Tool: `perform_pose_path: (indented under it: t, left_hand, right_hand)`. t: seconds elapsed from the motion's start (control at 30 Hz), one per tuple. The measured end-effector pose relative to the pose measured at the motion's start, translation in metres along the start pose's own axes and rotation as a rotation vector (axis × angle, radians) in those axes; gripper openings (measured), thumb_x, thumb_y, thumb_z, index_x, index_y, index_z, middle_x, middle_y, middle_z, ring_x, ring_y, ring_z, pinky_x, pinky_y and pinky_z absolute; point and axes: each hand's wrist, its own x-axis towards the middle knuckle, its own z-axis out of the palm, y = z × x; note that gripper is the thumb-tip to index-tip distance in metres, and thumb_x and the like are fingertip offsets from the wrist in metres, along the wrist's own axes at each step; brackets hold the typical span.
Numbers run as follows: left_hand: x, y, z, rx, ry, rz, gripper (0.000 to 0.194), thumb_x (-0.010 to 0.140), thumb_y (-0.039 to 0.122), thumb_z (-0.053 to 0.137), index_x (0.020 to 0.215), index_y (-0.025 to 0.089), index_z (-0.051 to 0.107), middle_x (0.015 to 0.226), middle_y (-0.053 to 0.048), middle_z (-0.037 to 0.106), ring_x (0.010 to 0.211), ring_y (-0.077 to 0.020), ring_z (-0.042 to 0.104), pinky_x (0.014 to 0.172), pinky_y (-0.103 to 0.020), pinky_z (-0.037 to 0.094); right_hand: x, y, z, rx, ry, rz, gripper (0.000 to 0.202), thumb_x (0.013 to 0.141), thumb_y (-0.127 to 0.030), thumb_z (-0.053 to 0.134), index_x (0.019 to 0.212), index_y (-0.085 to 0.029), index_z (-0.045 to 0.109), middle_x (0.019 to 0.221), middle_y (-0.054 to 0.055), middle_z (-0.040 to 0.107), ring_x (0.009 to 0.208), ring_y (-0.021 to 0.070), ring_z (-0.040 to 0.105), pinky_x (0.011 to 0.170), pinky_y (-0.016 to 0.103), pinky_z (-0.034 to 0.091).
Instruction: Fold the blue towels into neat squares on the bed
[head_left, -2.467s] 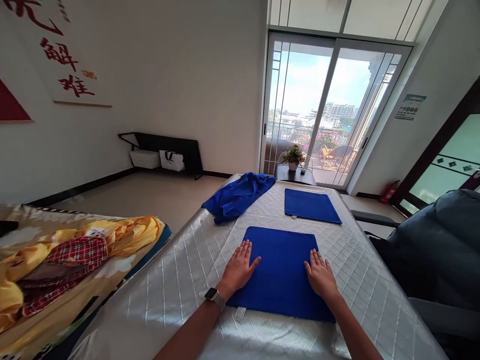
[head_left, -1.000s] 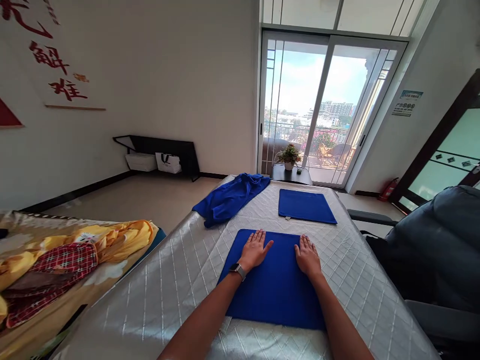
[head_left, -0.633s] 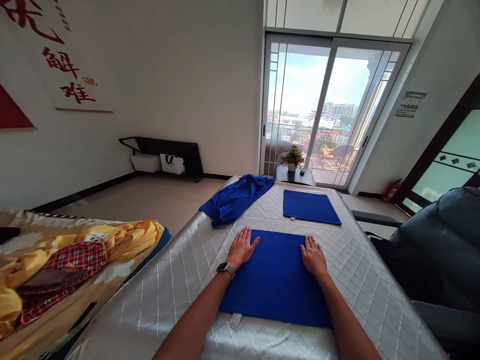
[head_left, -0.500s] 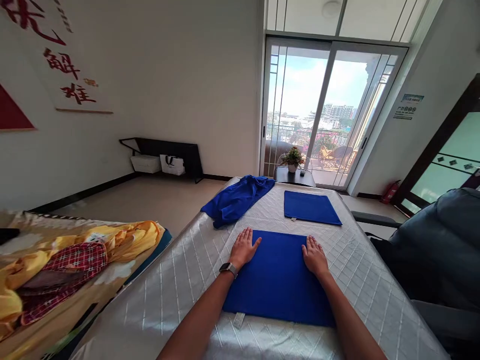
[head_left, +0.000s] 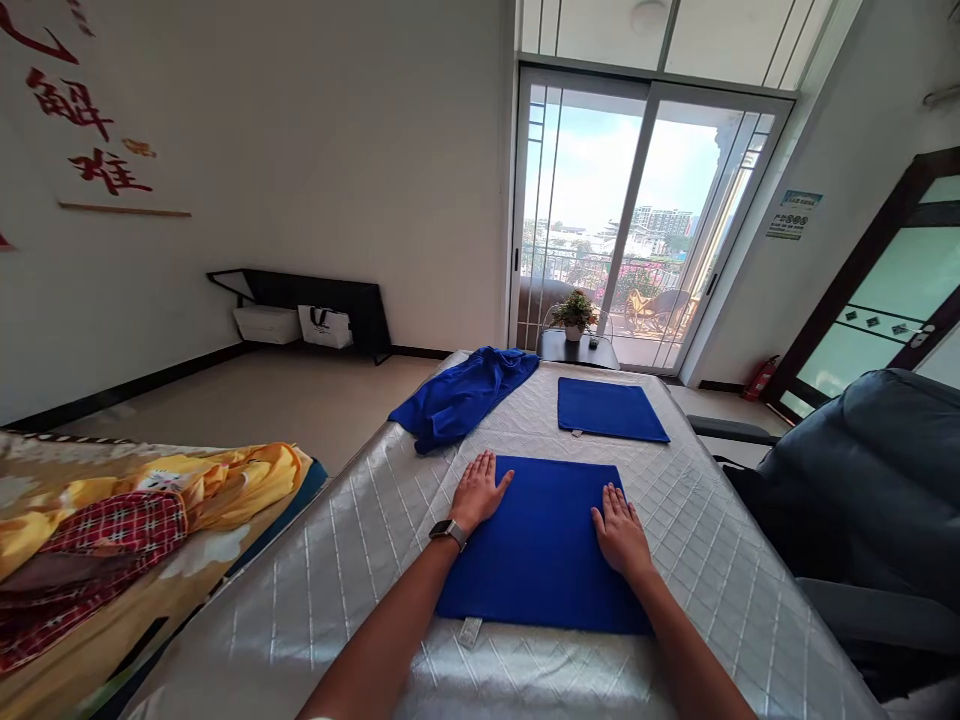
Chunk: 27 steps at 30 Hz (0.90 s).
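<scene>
A flat blue cloth piece (head_left: 547, 545), roughly square with a white tag at its near left edge, lies on the silvery quilted mattress (head_left: 345, 570). My left hand (head_left: 478, 492), with a watch on the wrist, rests flat across its upper left edge, fingers straight and thumb apart. On its right side lies my right hand (head_left: 621, 528), palm down with fingers stretched out. Beyond it is a second flat blue cloth piece (head_left: 613, 408), also tagged. A crumpled blue cloth (head_left: 466, 395) sits at the mattress's far left.
To the left, yellow clothing (head_left: 247, 478) and a red plaid cloth (head_left: 127, 530) lie on another bed. A dark armchair (head_left: 870, 480) stands close on the right. Past the mattress are a small table with a potted plant (head_left: 574, 310) and a glass sliding door (head_left: 585, 190).
My right hand has slid a little down and inward along the blue cloth piece. My left hand stays at its upper left edge. The camera view has turned slightly right.
</scene>
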Motion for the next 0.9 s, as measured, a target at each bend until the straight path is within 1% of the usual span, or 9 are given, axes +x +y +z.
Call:
perform_pose_path:
  t: [0.1,0.17,0.27,0.4,0.5,0.57,0.63,0.83,0.9]
  left_hand:
    - [0.003,0.006,-0.004,0.007,-0.009,-0.024,0.085,0.1,0.067,0.02,0.155,0.003,0.034,0.162,-0.02,0.033,0.152,-0.0315,0.027,0.124,-0.048,0.022]
    - [0.001,0.023,-0.006,0.012,0.031,-0.01,0.084,0.101,0.065,0.019,0.155,0.001,0.034,0.161,-0.022,0.034,0.152,-0.0325,0.026,0.124,-0.049,0.021]
    - [-0.011,0.073,-0.001,-0.035,0.078,0.155,0.077,0.103,0.06,0.018,0.155,0.006,0.036,0.16,-0.019,0.037,0.151,-0.0301,0.029,0.123,-0.048,0.026]
    - [-0.041,0.146,0.019,-0.133,0.023,0.475,0.067,0.106,0.052,0.018,0.156,0.011,0.036,0.161,-0.014,0.038,0.151,-0.024,0.03,0.123,-0.045,0.029]
    - [-0.057,0.168,0.03,-0.156,-0.018,0.532,0.067,0.106,0.052,0.017,0.155,0.011,0.037,0.161,-0.013,0.037,0.151,-0.0228,0.029,0.124,-0.044,0.025]
    - [-0.06,0.161,0.029,-0.145,-0.037,0.494,0.068,0.105,0.054,0.018,0.155,0.012,0.037,0.161,-0.013,0.038,0.151,-0.0231,0.029,0.124,-0.045,0.026]
    - [-0.059,0.139,0.024,-0.12,-0.032,0.44,0.069,0.105,0.057,0.019,0.156,0.014,0.036,0.161,-0.012,0.037,0.151,-0.0237,0.029,0.124,-0.046,0.026]
    - [-0.064,0.041,-0.002,-0.021,-0.024,0.232,0.076,0.102,0.064,0.022,0.157,0.013,0.034,0.162,-0.013,0.034,0.152,-0.0266,0.028,0.124,-0.047,0.026]
    - [-0.069,0.018,-0.008,0.001,-0.007,0.175,0.078,0.102,0.065,0.021,0.157,0.011,0.033,0.163,-0.014,0.033,0.152,-0.0268,0.027,0.124,-0.046,0.026]
  right_hand:
    - [0.0,-0.001,0.001,0.011,0.005,0.005,0.067,0.103,-0.042,0.016,0.159,-0.007,0.02,0.167,0.008,0.017,0.155,0.019,0.012,0.125,0.038,0.008]
    - [0.001,-0.001,0.0,0.024,0.003,0.004,0.067,0.103,-0.043,0.016,0.159,-0.007,0.02,0.167,0.008,0.017,0.155,0.019,0.012,0.125,0.039,0.008]
    - [0.001,0.0,0.0,0.038,0.003,0.005,0.067,0.103,-0.044,0.016,0.159,-0.007,0.02,0.167,0.008,0.018,0.155,0.0194,0.012,0.125,0.04,0.009]
    - [-0.001,0.002,0.001,0.002,0.017,-0.03,0.064,0.103,-0.038,0.02,0.159,-0.008,0.023,0.167,0.01,0.018,0.155,0.0207,0.013,0.124,0.04,0.011]
    - [-0.002,0.003,0.001,-0.025,0.006,-0.07,0.061,0.102,-0.034,0.023,0.159,-0.011,0.027,0.167,0.01,0.017,0.155,0.0213,0.012,0.124,0.041,0.012]
    - [-0.002,0.002,0.001,-0.02,0.007,-0.05,0.063,0.103,-0.037,0.023,0.159,-0.009,0.025,0.167,0.01,0.018,0.155,0.021,0.013,0.124,0.04,0.012]
    - [-0.001,0.001,0.0,-0.006,0.016,-0.019,0.066,0.103,-0.041,0.02,0.159,-0.006,0.022,0.167,0.011,0.019,0.155,0.0204,0.014,0.125,0.04,0.012]
    - [-0.001,0.0,0.0,0.016,0.008,0.008,0.066,0.103,-0.042,0.015,0.16,-0.009,0.019,0.167,0.006,0.017,0.155,0.0181,0.013,0.125,0.038,0.01]
    - [-0.002,0.0,0.001,0.012,0.007,0.007,0.066,0.103,-0.042,0.016,0.16,-0.009,0.019,0.167,0.007,0.017,0.155,0.018,0.013,0.125,0.038,0.009]
